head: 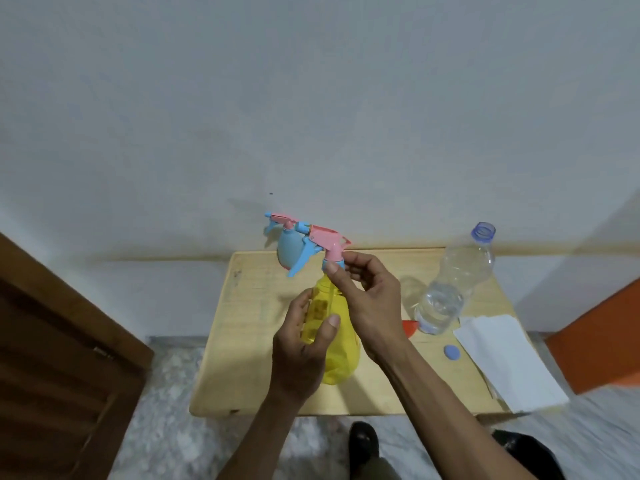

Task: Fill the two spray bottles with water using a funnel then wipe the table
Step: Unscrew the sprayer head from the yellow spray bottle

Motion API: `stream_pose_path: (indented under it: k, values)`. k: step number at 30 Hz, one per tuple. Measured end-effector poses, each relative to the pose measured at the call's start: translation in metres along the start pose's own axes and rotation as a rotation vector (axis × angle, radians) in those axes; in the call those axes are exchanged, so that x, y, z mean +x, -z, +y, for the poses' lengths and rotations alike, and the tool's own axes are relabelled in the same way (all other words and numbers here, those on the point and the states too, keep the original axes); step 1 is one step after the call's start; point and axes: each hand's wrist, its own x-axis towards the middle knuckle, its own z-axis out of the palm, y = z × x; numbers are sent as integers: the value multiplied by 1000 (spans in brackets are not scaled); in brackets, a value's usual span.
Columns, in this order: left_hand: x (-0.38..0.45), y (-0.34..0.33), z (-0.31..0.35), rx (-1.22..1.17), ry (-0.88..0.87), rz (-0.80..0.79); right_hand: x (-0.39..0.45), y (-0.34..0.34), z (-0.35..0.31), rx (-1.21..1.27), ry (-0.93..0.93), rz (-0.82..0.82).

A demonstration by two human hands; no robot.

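Left hand [304, 344] grips yellow bottle [337, 344]; right hand [367, 292] pinches spray head [330, 249] collar (twisting, probably); keep bottle upright, turn squarely.

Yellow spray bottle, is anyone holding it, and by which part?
Yes. The left hand grips the yellow spray bottle around its body, while the right hand pinches the collar of its pink and blue spray head.

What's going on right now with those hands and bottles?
Left hand grips yellow spray bottle. Right hand pinches its pink-blue spray head. Water bottle uncapped, partly full. Nothing in the way.
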Motion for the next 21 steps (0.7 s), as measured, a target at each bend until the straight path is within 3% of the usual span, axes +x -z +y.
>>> stream_pose_path:
  k: [12,17,21]
  values:
    - [8,-13,11,-35,-93,-3,8,8,-18,-71,89,-48]
    - [14,-21,10,-49,-109,-17,19,15,-25,172,-150,-110]
    - [16,-23,11,-47,-111,-27,27,18,-24,160,-184,-129]
